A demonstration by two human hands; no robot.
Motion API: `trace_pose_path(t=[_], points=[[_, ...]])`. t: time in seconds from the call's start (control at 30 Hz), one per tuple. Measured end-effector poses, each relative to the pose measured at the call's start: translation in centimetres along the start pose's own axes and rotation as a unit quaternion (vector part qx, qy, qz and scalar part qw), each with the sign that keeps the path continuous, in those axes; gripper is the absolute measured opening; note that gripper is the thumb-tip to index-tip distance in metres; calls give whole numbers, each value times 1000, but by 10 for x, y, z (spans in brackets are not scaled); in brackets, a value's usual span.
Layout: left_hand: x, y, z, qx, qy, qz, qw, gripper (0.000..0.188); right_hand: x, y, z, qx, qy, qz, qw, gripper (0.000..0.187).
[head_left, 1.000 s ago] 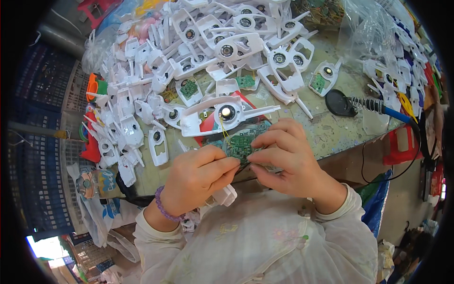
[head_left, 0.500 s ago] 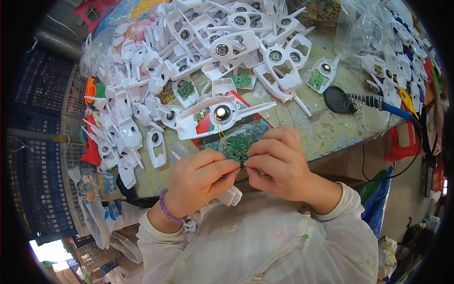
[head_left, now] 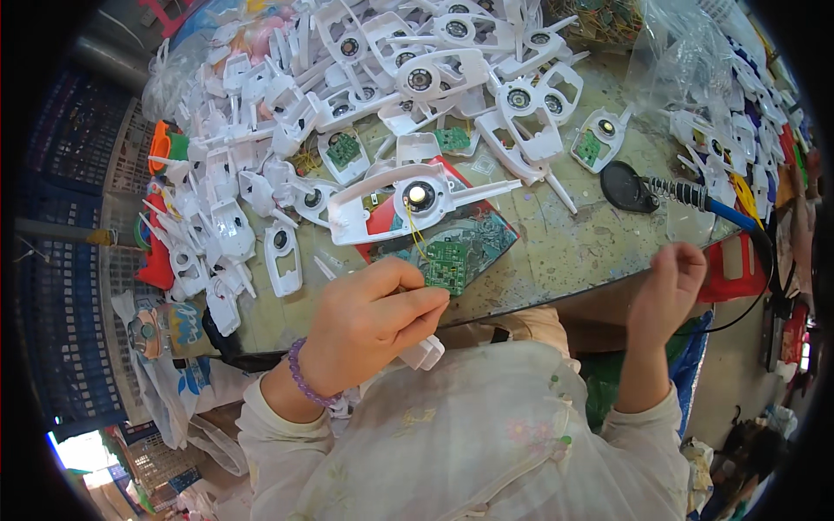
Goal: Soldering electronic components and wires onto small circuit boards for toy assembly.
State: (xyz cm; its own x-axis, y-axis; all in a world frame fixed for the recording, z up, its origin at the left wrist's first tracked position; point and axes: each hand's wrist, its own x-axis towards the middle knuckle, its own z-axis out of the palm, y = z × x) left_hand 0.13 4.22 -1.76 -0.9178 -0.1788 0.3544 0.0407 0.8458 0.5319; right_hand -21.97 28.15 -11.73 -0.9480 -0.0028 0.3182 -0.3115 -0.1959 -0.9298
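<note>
My left hand (head_left: 369, 313) pinches the lower edge of a small green circuit board (head_left: 446, 267) between thumb and fingertips. Thin yellow wires (head_left: 417, 236) run up from the board to a round speaker-like part (head_left: 418, 196). This part sits in a white plastic shell (head_left: 369, 214) with a long tapered arm, lying over a red-and-dark printed sheet (head_left: 486, 239). Under my left palm a white plastic piece (head_left: 424, 354) sticks out; whether the hand grips it cannot be seen. Off to the right, my right hand (head_left: 667, 295) is raised beyond the table edge, fingers loosely curled, nothing visible in them.
A heap of white plastic shells (head_left: 417, 80) covers the table's far left and middle. At right a blue-handled soldering iron (head_left: 728, 211) rests in a coiled holder on a black base (head_left: 627, 187). A shell with a green board (head_left: 599, 141) lies behind it.
My right hand has let go at the board's lower edge and swung right, toward the soldering iron's side. My left hand keeps the board nearly in place.
</note>
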Motion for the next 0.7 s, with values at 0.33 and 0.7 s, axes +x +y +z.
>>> trace_pose_path(t=[0.33, 0.7], points=[[5, 4, 3, 21, -9, -45, 999, 14, 90, -27, -41, -42, -15, 16, 999, 31], [8, 8, 1, 9, -31, -82, 996, 13, 120, -37, -47, -212, -145, -23, 966, 22]])
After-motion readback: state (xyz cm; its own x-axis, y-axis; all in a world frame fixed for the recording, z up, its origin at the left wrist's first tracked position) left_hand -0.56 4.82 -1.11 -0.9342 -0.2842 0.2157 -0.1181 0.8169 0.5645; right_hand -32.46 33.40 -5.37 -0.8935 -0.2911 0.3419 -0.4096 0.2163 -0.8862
